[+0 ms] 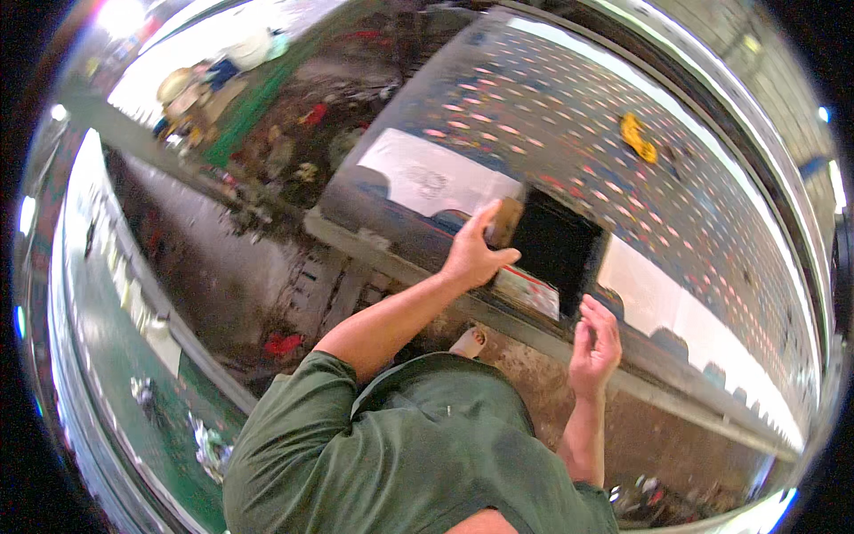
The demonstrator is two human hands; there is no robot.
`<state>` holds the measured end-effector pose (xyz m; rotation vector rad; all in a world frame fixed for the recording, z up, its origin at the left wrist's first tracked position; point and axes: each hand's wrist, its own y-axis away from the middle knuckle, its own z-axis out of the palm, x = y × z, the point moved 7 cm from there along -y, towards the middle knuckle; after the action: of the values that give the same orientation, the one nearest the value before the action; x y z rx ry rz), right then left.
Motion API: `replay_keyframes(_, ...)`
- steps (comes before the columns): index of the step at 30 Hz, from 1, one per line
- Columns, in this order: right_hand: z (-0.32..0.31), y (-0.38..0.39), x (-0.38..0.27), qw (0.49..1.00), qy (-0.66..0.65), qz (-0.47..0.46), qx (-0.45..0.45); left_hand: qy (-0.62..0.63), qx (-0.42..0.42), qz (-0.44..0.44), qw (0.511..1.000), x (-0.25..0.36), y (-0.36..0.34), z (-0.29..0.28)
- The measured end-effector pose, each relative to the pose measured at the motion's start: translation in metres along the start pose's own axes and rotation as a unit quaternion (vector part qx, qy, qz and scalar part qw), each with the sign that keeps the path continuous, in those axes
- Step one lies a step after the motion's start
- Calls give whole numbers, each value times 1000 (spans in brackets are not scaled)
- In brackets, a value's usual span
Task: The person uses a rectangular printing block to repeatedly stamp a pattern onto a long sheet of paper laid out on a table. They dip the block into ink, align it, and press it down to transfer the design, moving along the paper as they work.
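Observation:
My left hand (473,247) is closed around a brown block-like piece (505,222), its thumb pointing right. That piece stands at the left edge of a black rectangular panel (556,245), which lies on the long patterned table; I cannot tell whether the two are joined. Below the panel shows a pale strip with a red line (527,292). My right hand (596,347) hovers by the panel's lower right corner, fingers loosely bent and thumb apart, with nothing visible in it. Whether its fingertips touch the corner cannot be made out.
White sheet strips (436,173) run along the table's near side, beside a surface of small pale dashes (534,116). A yellow crumpled item (638,138) lies farther back. A metal rail (391,245) edges the table. Green surfaces with clutter (209,445) stand left.

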<state>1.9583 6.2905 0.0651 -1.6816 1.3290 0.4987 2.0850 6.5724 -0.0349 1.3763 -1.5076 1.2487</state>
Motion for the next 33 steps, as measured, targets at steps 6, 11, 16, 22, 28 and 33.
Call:
replay_keyframes(6, 44, -45, -24, 998, -42, -56, 10, -23, 51, -3, 998, 26, 24, -114)
replay_keyframes(11, 136, -86, -53, 984, -170, -45, -26, -54, 185, 89, 977, 10, 40, -287)
replay_keyframes(16, 284, -135, -145, 979, -152, -74, -115, 21, 378, -46, 924, -124, 61, -533)
replay_keyframes(22, 481, -147, -255, 947, -82, -111, -289, -57, 488, -252, 834, -334, 167, -776)
replay_keyframes(28, 598, -168, -354, 912, -89, -135, -377, 17, 486, -411, 771, -429, 275, -869)
replay_keyframes(33, 624, -181, -377, 923, -72, -131, -355, 72, 489, -398, 773, -464, 274, -900)
